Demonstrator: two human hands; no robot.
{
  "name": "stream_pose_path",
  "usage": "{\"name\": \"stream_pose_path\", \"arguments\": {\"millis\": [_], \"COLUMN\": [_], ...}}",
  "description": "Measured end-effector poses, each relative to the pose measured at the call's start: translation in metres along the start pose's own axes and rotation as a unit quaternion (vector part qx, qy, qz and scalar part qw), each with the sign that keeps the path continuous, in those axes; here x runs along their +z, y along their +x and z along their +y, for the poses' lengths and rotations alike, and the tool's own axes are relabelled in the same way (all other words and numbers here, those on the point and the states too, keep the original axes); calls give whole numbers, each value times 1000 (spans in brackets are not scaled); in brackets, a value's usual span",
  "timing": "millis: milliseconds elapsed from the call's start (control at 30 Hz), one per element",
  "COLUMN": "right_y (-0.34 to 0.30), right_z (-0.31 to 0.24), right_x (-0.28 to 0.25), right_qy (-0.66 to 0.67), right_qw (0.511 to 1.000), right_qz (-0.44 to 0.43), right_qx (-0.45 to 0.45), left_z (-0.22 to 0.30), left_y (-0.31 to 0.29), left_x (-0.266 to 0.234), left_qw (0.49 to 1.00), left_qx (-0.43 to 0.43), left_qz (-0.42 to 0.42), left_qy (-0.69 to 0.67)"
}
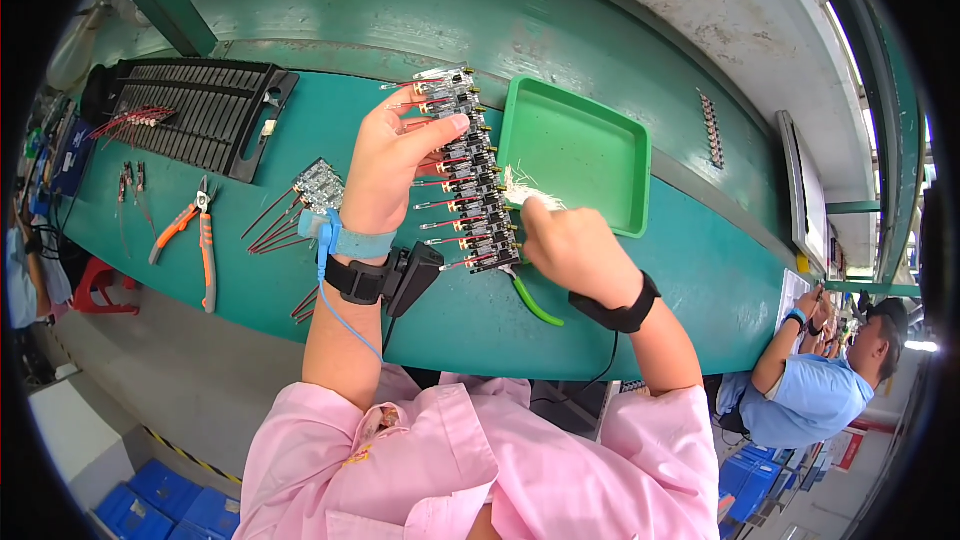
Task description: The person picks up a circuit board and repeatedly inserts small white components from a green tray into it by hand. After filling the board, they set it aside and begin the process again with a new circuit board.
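My left hand (405,145) is closed on a long strip of joined circuit boards (470,180), its thumb lying over the upper part. Short red wire leads stick out from the strip's left side. Beside the strip's lower right edge, my right hand (570,245) is closed with bent fingers; whatever it may pinch is hidden. White thin scraps (528,188) lie just beyond it, at the near left corner of a green tray (648,180). A tool's green handle (537,302) shows below the strip, its head partly covered.
Orange-grey pliers (207,240) lie at left, near a black slotted rack (190,110). Another wired board stack (318,185) sits by my left wrist. A small row of parts (712,130) rests at far right. A co-worker in blue (810,390) sits to the right.
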State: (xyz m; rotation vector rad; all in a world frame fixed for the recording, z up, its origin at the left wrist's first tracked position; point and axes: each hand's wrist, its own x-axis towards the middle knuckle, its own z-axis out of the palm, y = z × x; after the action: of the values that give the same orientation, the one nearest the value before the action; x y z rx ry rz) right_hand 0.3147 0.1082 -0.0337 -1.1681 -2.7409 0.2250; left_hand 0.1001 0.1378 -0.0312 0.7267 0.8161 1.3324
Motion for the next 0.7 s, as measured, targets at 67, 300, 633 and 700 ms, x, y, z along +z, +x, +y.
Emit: {"name": "stream_pose_path", "arguments": {"millis": [67, 300, 633, 700], "right_y": [6, 23, 39, 42], "right_z": [5, 32, 30, 27], "right_x": [-9, 0, 6, 6], "right_qy": [-7, 104, 223, 227], "right_qw": [999, 993, 963, 962], "right_qz": [-3, 1, -2, -1], "right_qx": [52, 59, 152, 150], "left_z": [0, -3, 0, 0], "left_y": [0, 0, -1, -1], "left_x": [0, 3, 7, 8], "left_qw": [1000, 999, 998, 997], "left_qx": [-2, -24, -40, -44], "left_qz": [-1, -29, -42, -39], "left_qy": [0, 14, 35, 40]}}
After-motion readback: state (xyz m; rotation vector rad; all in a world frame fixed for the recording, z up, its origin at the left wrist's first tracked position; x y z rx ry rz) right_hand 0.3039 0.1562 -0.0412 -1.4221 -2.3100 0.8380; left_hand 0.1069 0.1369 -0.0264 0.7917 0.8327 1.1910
